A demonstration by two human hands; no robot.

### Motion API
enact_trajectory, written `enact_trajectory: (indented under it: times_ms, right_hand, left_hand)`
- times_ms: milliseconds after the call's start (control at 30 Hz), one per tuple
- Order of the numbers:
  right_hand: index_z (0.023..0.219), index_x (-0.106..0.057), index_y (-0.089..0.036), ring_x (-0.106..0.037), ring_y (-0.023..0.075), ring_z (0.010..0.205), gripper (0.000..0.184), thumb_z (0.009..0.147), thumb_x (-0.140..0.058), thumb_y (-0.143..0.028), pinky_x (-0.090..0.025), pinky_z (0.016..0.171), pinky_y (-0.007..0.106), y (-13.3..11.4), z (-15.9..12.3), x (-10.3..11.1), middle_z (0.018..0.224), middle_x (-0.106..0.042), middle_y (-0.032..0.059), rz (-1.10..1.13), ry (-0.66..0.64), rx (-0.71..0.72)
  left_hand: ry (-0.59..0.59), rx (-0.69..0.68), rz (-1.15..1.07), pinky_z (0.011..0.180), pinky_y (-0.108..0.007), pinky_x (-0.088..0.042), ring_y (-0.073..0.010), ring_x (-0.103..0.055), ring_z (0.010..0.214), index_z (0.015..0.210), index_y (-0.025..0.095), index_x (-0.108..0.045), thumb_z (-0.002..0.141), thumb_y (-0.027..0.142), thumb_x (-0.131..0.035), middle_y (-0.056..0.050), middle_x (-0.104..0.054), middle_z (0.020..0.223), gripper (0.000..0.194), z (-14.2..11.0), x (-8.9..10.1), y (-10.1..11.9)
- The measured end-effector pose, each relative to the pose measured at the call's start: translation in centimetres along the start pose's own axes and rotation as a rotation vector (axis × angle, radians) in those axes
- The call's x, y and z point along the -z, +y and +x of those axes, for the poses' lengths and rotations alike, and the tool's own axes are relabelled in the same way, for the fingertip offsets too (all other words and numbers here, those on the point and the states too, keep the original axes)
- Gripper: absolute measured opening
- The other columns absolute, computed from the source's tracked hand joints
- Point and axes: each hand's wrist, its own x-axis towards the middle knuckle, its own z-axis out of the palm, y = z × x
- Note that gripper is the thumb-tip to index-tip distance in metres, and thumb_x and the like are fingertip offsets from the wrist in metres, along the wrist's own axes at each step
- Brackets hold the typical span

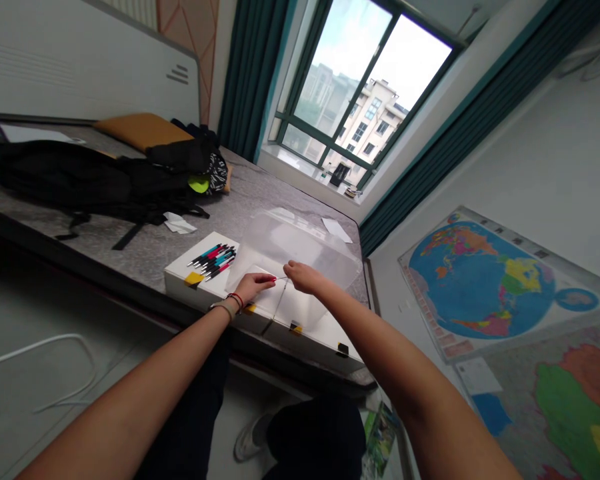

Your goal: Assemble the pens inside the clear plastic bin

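Note:
My left hand (254, 285) and my right hand (300, 276) meet over a white board (310, 328) lying on the edge of a grey bed. Between their fingertips runs a thin rod-like piece (280, 279), pinched at both ends; it is too small to identify. A bunch of several coloured pens (214, 260) lies on a second white board (190, 272) just left of my left hand. A clear plastic box (300, 250) stands right behind my hands. My left wrist wears a red cord and a band.
The grey bed (260, 193) carries a black backpack (80, 180), an orange cushion (140, 129) and loose papers (180, 224). A window (360, 100) is beyond. Map posters (485, 280) hang at right. My knees and a white shoe (250, 437) are below.

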Motion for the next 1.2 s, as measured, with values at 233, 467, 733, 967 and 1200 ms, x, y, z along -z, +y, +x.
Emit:
enact_trajectory:
  times_ms: [233,467,733,967,1200]
  right_hand:
    - [0.103,-0.056,-0.014,-0.06,0.0188,0.088,0.022,0.086,-0.049,-0.004,-0.042,0.072,0.026,0.4,0.1,-0.1,0.105,-0.059,0.0127,0.029,-0.007,-0.023]
    - [0.093,-0.064,-0.017,-0.061,0.0184,0.086,0.015,0.085,-0.054,-0.008,-0.041,0.07,0.025,-1.0,2.8,-1.1,0.099,-0.064,0.0099,0.111,0.009,0.037]
    - [0.09,-0.067,-0.019,-0.063,0.0142,0.08,0.014,0.083,-0.066,-0.031,-0.044,0.075,0.025,0.0,3.7,-1.8,0.091,-0.07,0.003,0.533,0.252,-0.148]
    - [0.097,-0.068,-0.02,-0.065,0.0121,0.075,0.022,0.076,-0.068,-0.014,-0.048,0.075,0.025,1.8,1.8,-0.9,0.096,-0.072,0.0023,0.678,0.197,-0.238]
    - [0.087,-0.071,-0.018,-0.066,0.0122,0.073,0.011,0.078,-0.066,-0.013,-0.046,0.072,0.021,1.1,1.7,-1.1,0.074,-0.072,0.0007,0.636,0.226,-0.251]
  left_hand:
    - [-0.022,0.002,-0.011,0.094,-0.037,-0.047,-0.024,-0.064,0.098,0.094,0.016,-0.075,0.056,0.048,-0.081,-0.009,-0.073,0.1,0.05,-0.2,0.0,0.2]
    - [-0.033,-0.004,-0.022,0.096,-0.04,-0.044,-0.0251,-0.064,0.097,0.096,0.016,-0.074,0.055,0.048,-0.081,-0.009,-0.074,0.099,0.052,0.0,0.1,-0.2]
    - [-0.016,-0.034,-0.048,0.089,-0.036,-0.048,-0.0215,-0.065,0.09,0.089,0.017,-0.073,0.057,0.047,-0.08,-0.007,-0.074,0.094,0.044,0.1,0.1,-0.3]
    - [-0.011,-0.026,-0.03,0.082,-0.033,-0.049,-0.0206,-0.065,0.086,0.089,0.017,-0.073,0.057,0.049,-0.079,-0.007,-0.073,0.092,0.045,-0.1,0.0,0.3]
    - [-0.012,-0.013,-0.021,0.087,-0.035,-0.047,-0.0213,-0.064,0.087,0.087,0.017,-0.073,0.056,0.049,-0.08,-0.008,-0.074,0.091,0.045,-0.3,-0.1,0.7]
